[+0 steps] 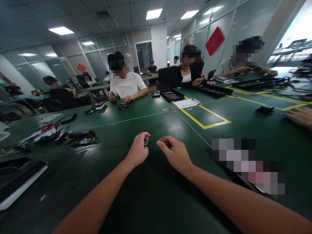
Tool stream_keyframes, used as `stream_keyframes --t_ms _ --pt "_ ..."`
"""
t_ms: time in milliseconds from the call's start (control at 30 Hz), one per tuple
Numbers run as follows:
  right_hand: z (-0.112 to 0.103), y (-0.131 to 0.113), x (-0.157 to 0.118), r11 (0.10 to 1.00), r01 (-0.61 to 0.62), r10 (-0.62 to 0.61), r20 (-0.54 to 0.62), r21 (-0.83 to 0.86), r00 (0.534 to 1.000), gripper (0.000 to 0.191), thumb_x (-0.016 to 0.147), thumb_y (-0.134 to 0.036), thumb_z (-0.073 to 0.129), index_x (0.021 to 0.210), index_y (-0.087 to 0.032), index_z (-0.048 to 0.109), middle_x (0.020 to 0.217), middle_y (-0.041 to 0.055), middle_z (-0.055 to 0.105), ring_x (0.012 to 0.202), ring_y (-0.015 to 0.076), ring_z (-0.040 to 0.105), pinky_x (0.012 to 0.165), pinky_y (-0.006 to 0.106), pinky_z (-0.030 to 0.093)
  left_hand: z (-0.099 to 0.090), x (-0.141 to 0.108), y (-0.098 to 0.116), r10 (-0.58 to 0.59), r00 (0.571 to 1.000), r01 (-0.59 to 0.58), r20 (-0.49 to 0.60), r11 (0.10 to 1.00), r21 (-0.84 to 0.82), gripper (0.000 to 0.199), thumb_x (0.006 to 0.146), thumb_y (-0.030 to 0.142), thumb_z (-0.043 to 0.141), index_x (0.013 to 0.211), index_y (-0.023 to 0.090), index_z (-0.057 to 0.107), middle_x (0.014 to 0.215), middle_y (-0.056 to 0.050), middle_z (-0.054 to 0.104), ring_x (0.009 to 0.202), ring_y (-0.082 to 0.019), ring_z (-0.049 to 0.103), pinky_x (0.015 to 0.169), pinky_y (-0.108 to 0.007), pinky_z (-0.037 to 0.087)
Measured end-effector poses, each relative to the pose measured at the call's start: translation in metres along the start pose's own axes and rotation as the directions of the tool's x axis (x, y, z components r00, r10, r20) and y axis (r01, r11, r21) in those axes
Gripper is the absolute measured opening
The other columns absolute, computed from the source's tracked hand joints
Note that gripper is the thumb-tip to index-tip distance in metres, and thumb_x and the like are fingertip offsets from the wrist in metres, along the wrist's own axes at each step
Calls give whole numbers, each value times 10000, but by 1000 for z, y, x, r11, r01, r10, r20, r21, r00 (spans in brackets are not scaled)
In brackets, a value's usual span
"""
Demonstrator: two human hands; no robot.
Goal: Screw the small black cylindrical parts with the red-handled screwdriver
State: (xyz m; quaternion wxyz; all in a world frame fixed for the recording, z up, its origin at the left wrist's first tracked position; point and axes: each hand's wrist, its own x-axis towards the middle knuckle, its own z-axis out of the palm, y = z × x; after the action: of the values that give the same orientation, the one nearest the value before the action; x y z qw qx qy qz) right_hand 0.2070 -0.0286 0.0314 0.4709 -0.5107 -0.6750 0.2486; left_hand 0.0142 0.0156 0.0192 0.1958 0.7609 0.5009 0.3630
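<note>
Above the green tabletop, my left hand is closed around a small round piece with a pale, silvery rim and a dark centre. Its exact kind is too small to make out. A short gap to the right, my right hand pinches a small copper-coloured piece between thumb and fingers. Those fingers cover part of it, so its kind is unclear. The two pieces are apart, at about the same height.
Tangled black cables lie to the left, near a dark device with a white edge. Yellow tape marks the table ahead, beside a white paper sheet. Black trays stand farther back. Other people sit across; another person's hand rests at right.
</note>
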Motion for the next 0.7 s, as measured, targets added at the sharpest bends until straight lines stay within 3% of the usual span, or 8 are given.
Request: stream_keyframes --t_ms 133,233,367,533,700 --pt "1 2 0 1000 12 -12 -13 20 1000 227 951 -405 575 893 -214 683 729 -5 660 660 168 603 623 298 442 9 -6 -10 36 999 -36 7 999 -11 511 820 -57 475 1270 181 521 1170 -85 606 1115 -207 581 1047 -393 449" --pt "2 4 1 997 19 -14 -70 78 997 195 948 -375 572 995 -214 671 804 9 691 735 181 650 696 314 485 9 -8 -15 71 997 -71 9 997 0 389 880 13 552 1219 197 597 1202 -75 628 1151 -217 586 1075 -409 451" --pt "2 5 1 990 26 -13 -95 136 995 202 949 -369 567 1052 -221 658 887 31 733 812 200 694 758 337 514 8 -7 -17 101 995 -100 -16 994 40 358 879 35 614 1166 242 675 1314 -56 604 1261 -241 540 1135 -455 410" --pt "1 6 0 989 22 -7 -102 148 995 202 952 -378 568 1054 -227 655 912 41 747 842 211 711 779 353 525 9 -7 -17 6 998 -7 -62 1000 -22 509 880 58 656 1349 237 570 1240 -62 663 1190 -235 598 1113 -467 439" --pt "2 7 1 991 33 -22 -85 127 996 195 953 -371 578 1063 -227 649 926 42 751 862 210 714 796 354 528 7 -8 -17 77 996 -76 -49 997 27 370 871 93 685 1213 235 670 1245 -53 667 1213 -244 586 1121 -465 433"
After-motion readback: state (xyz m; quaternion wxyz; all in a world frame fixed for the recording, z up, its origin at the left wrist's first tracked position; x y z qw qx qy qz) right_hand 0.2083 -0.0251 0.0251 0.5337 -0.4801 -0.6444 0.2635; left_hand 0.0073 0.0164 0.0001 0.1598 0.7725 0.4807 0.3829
